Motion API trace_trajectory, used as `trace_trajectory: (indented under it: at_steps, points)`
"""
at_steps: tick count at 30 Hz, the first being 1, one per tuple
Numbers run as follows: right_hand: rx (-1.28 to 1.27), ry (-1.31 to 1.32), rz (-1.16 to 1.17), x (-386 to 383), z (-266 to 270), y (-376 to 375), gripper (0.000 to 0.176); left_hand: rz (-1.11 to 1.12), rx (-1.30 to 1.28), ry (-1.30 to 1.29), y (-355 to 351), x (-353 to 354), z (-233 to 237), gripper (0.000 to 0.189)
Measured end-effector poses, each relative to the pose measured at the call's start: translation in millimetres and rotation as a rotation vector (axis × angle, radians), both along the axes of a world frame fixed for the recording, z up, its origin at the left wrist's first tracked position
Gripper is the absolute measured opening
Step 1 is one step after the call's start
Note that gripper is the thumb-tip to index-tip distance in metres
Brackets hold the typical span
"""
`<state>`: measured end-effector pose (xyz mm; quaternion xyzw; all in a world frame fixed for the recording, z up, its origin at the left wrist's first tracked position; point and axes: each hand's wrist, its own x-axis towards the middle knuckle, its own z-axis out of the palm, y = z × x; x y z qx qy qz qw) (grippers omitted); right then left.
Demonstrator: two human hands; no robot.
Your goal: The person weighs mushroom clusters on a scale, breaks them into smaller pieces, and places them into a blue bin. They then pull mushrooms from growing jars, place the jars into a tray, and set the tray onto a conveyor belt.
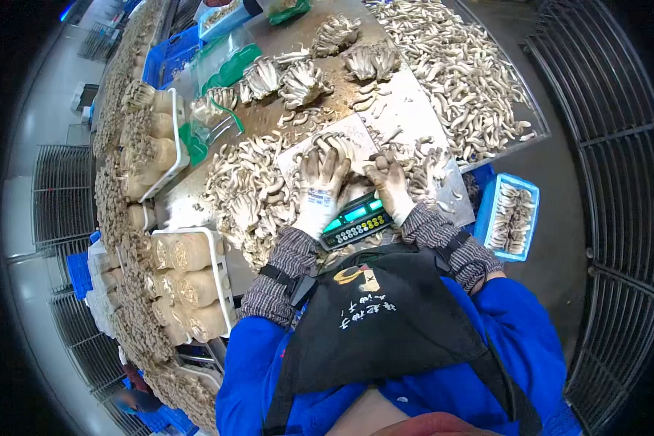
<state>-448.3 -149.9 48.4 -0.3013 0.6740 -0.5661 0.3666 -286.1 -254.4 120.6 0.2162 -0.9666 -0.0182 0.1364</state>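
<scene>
My left hand (320, 189), in a white glove with dark-stained fingers, lies with its fingers spread on pale mushrooms (338, 144) on the white scale plate (291, 161). My right hand (389, 187), in a similarly stained glove, has its fingers bent against a few brownish mushrooms (382, 155) at the plate's right side; its fingertips are partly hidden. Below both hands, the digital scale (354, 227) shows lit green displays and a keypad. Loose mushrooms (243, 200) are heaped to the left of the plate, and more lie just right of my right hand.
Mushroom clusters (301, 83) and green-edged clear bags (232, 65) lie farther back. A large mushroom pile (450, 73) covers the right table. A blue basket (534, 218) of mushrooms stands at right. Crates of growing bottles (196, 287) line the left. Metal racks (618, 145) stand far right.
</scene>
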Motion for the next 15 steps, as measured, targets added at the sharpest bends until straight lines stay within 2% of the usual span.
trace_trajectory:
  at_steps: [2, 3, 4, 6, 7, 8, 9, 10, 12, 13, 15]
  points:
    - [-0.314, -0.501, -0.243, 6.3, 5.6, 6.5, 0.037, 0.012, -0.044, 0.025, 0.8, 0.5, 0.4, 0.068]
    - [-0.238, -0.591, -0.278, 0.5, 4.5, 6.8, 0.027, 0.015, -0.043, 0.026, 1.5, 2.1, 1.8, 0.068]
    - [-0.215, -0.509, -0.167, -10.9, 5.5, 14.4, 0.023, 0.007, -0.031, 0.010, 1.4, 2.9, 3.4, 0.067]
    - [-0.166, -0.553, -0.150, -15.1, 52.9, 23.4, 0.029, -0.001, -0.016, 0.000, 4.6, 1.7, 9.5, 0.067]
    - [-0.163, -0.549, -0.150, -17.1, 64.4, 27.3, 0.029, 0.004, 0.014, 0.056, 7.7, 1.5, 12.3, 0.068]
    - [-0.191, -0.490, -0.052, -18.7, 72.7, 30.8, 0.032, 0.009, 0.045, 0.112, 10.9, 1.5, 16.6, 0.069]
    - [-0.218, -0.433, 0.046, -19.9, 79.8, 33.5, 0.036, -0.001, -0.033, 0.197, 17.0, -1.4, 27.4, 0.064]
    - [-0.213, -0.432, 0.047, -20.0, 86.0, 36.0, 0.036, 0.002, -0.028, 0.198, 20.7, -3.4, 32.9, 0.064]
    - [-0.315, -0.467, 0.270, -20.1, 98.9, 39.7, 0.043, -0.101, 0.357, 0.238, 26.5, -8.5, 44.2, 0.046]
    - [-0.240, -0.274, 0.329, -21.9, 108.7, 42.3, 0.052, -0.142, 0.379, 0.284, 31.3, -14.7, 52.1, 0.034]
    - [-0.211, -0.262, 0.301, -20.0, 110.8, 46.2, 0.054, -0.004, 0.670, 0.108, 39.3, -22.1, 65.2, 0.029]
